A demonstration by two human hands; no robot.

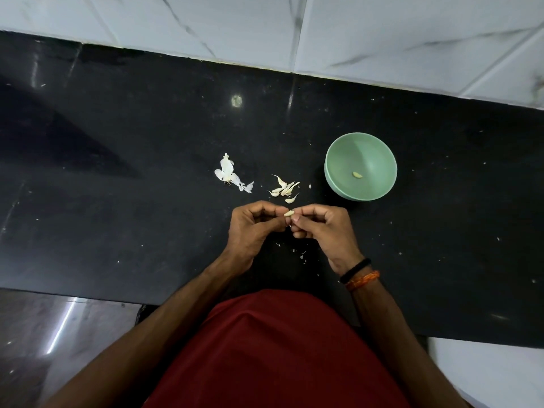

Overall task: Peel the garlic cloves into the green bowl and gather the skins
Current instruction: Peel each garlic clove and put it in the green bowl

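Both hands, left [253, 228] and right [321, 228], pinch one garlic clove [289, 214] in a tight fingertip grip above the desk [117, 201], near the green bowl [360, 166].

Garlic clove [289, 213] pinched between both hands' fingertips, just above the black counter. Green bowl [361, 166] upright to the right w/ one peeled clove [356, 175] inside. Unpeeled cloves [284, 188] & white papery skins [231, 173] lie left of it, near each other.
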